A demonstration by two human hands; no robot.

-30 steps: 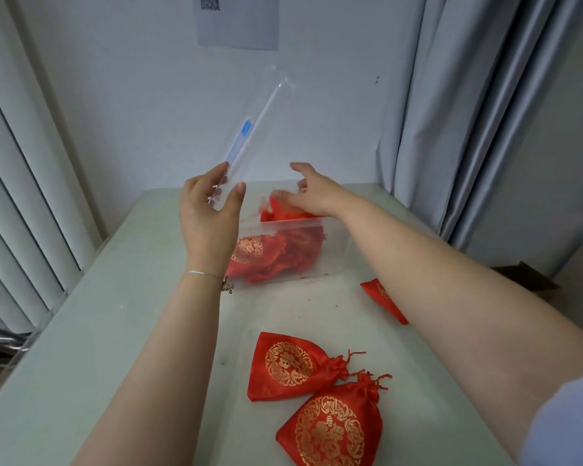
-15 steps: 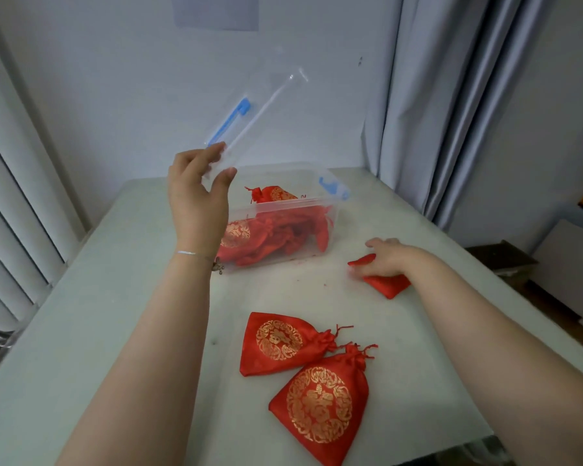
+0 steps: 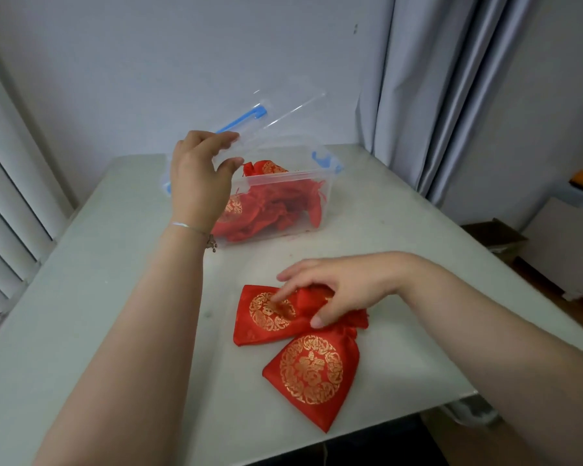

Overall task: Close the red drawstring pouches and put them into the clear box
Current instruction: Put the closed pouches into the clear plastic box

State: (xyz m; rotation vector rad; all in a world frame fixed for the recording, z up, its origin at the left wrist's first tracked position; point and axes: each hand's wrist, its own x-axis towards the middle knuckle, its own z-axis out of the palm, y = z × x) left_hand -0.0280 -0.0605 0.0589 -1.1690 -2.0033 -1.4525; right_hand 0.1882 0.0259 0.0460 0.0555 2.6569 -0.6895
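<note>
Left hand (image 3: 196, 183) holding lid (image 3: 270, 119), right hand (image 3: 337, 290) on pouches (image 3: 270, 314)

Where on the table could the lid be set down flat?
Bare top lies left of the left hand and its forearm, out to the table edge, and right of the clear box toward the curtain. Around the right hand and two pouches it is crowded.

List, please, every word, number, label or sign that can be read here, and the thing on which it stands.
None can be read.
Near pouch: a gold flower medallion, ornament only.
Far pouch: a gold emblem, partly under the right hand, too blurred to read.
Clear box and lid: no label shows.
</note>
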